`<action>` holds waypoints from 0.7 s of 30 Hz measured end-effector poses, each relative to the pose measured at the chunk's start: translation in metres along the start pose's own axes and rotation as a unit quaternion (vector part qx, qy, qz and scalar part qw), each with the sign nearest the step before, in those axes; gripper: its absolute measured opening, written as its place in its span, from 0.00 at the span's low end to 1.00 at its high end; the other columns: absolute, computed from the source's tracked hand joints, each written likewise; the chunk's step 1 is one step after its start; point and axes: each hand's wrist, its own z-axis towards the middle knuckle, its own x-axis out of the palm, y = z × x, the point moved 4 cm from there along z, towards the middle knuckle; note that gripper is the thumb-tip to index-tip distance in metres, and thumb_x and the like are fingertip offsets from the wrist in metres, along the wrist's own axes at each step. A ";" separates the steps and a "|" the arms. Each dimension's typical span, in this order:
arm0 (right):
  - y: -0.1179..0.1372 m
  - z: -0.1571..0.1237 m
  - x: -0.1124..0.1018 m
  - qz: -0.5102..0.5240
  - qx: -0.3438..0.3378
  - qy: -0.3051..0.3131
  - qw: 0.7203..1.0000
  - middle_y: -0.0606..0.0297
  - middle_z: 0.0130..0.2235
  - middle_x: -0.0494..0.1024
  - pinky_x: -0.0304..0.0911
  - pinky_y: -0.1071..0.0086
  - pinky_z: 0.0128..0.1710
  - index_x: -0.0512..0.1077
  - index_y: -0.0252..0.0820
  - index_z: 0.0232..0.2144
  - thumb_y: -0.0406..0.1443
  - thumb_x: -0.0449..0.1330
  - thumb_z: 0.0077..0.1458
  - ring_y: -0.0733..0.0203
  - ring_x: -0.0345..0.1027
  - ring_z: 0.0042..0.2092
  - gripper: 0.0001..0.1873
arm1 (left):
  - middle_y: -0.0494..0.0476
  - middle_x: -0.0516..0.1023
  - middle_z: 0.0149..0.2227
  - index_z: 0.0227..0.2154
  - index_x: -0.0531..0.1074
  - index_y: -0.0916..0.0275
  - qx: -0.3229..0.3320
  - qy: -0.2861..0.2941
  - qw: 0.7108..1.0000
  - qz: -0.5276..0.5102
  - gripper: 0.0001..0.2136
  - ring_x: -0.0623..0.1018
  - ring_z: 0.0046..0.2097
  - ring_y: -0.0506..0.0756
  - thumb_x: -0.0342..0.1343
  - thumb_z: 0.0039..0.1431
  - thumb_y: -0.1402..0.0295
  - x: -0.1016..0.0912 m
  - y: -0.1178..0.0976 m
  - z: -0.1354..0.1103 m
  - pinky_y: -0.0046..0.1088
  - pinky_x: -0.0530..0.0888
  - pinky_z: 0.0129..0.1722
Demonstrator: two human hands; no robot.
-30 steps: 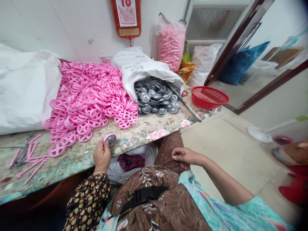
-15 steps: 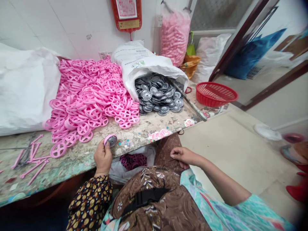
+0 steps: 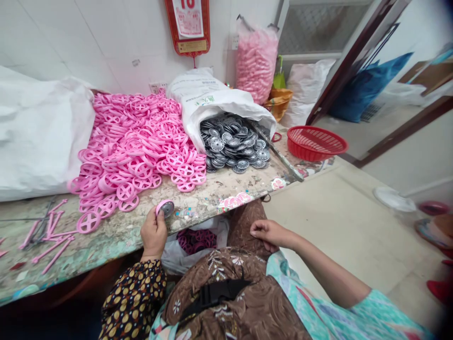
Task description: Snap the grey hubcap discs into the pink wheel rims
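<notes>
My left hand (image 3: 153, 233) is closed around a pink wheel with a silver hub cap (image 3: 165, 208) at the table's front edge. My right hand (image 3: 269, 233) rests on my knee in brown patterned trousers, fingers curled loosely with nothing visible in them. A big heap of pink spoked wheels (image 3: 136, 141) covers the table's middle. To its right a white sack (image 3: 212, 101) lies on its side, spilling silver hub caps (image 3: 231, 146). Below the table edge, a plastic bag holds assembled pink wheels (image 3: 194, 238).
A large white sack (image 3: 38, 137) lies at the left. Pink plastic sprue sticks (image 3: 46, 233) lie on the worn table (image 3: 116, 231). A red basket (image 3: 316, 141) sits at the table's right end, a metal rod (image 3: 279, 156) beside it. A bag of pink parts (image 3: 255, 61) hangs behind.
The view shifted slightly. My left hand keeps hold of the capped wheel at the table edge; my right hand stays on my knee.
</notes>
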 end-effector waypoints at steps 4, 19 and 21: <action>-0.001 0.001 0.001 -0.005 0.004 0.007 1.000 0.76 0.10 0.64 0.51 0.80 0.11 0.63 0.41 0.37 0.45 0.54 0.57 0.69 0.56 0.11 0.13 | 0.61 0.76 0.39 0.47 0.69 0.63 -0.007 0.002 1.000 -0.002 0.17 0.74 0.39 0.57 0.44 0.61 0.62 0.001 0.003 0.000 0.30 0.67 0.37; 0.027 0.010 -0.001 -0.097 0.026 0.119 0.988 0.71 0.15 0.68 0.55 0.76 0.15 0.65 0.42 0.35 0.47 0.55 0.54 0.67 0.60 0.15 0.14 | 0.57 0.75 0.40 0.44 0.70 0.62 -0.135 0.086 0.957 -0.241 0.18 0.73 0.35 0.52 0.49 0.58 0.56 -0.003 0.008 0.001 0.27 0.71 0.34; 0.058 0.007 -0.001 -0.143 -0.061 0.119 0.981 0.67 0.21 0.71 0.59 0.75 0.21 0.68 0.41 0.31 0.45 0.57 0.53 0.65 0.64 0.22 0.13 | 0.57 0.74 0.40 0.44 0.70 0.63 -0.166 0.104 0.934 -0.299 0.18 0.73 0.33 0.51 0.51 0.57 0.55 -0.003 0.005 0.003 0.25 0.71 0.31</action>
